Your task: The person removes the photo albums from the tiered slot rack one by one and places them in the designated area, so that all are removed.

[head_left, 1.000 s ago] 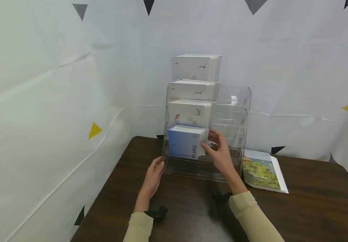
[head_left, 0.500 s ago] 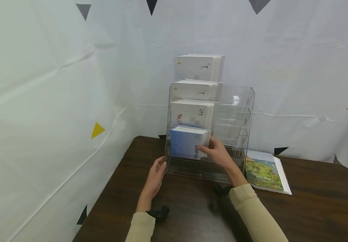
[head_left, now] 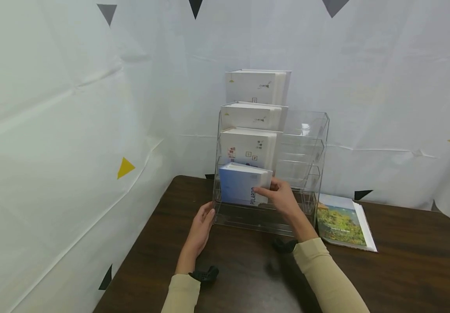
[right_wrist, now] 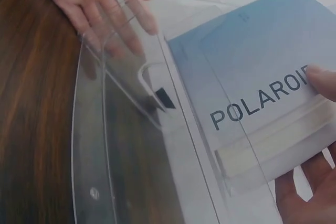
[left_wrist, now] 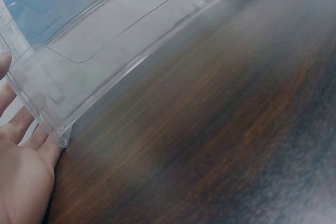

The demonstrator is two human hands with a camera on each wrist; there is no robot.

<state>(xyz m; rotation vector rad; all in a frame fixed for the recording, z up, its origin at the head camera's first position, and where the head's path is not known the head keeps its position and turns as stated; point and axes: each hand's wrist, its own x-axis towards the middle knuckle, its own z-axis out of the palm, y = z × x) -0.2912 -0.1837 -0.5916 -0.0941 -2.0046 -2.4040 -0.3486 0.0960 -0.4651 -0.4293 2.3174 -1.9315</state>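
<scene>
A blue album (head_left: 237, 184) with POLAROID printed on it stands in the lowest front tier of a clear acrylic rack (head_left: 260, 227). My right hand (head_left: 285, 201) pinches its right side; the thumb (right_wrist: 323, 81) lies on the front cover, and fingers show past the album's edge in the right wrist view. My left hand (head_left: 199, 230) rests against the rack's lower left side. In the left wrist view its fingers (left_wrist: 23, 121) reach fairly straight along the outside of the clear panel. Through the panel, the right wrist view shows these left fingers too.
Behind the blue album, white albums (head_left: 248, 145) stand on the left of the higher tiers. A photo album with a tree cover (head_left: 340, 224) lies on the dark wooden table (head_left: 405, 261) right of the rack. White sheeting (head_left: 72, 130) hangs behind and left.
My right hand has moved slightly down and left, its thumb now on the album's front. The album tilts a little, its right side lower. My left hand keeps its place at the rack.
</scene>
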